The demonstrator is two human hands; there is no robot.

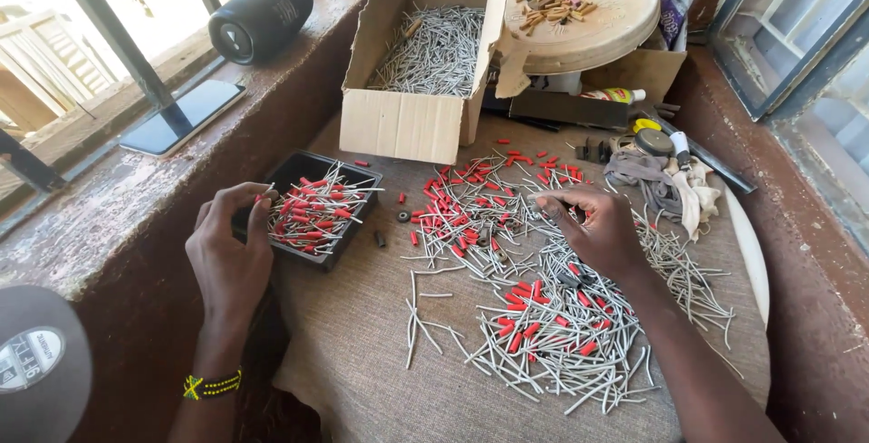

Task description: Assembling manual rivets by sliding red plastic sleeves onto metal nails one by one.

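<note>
My left hand [232, 248] rests at the left edge of a small black tray [290, 171] filled with thin grey metal pins that carry red sleeves [312, 212]; its fingertips pinch one of them. My right hand [597, 230] hovers over a wide scatter of bare grey pins [543, 343] and loose red sleeves [457, 203] on the brown cloth-covered table [362, 362], thumb and forefinger pressed together on a small piece there; I cannot make out which piece.
An open cardboard box [403, 122] of grey pins stands behind the tray. A round wooden board [625, 18] with small parts sits at the back right. A black cylindrical speaker [262, 18] and a phone [181, 117] lie on the left ledge. Rags and tools [661, 167] lie at right.
</note>
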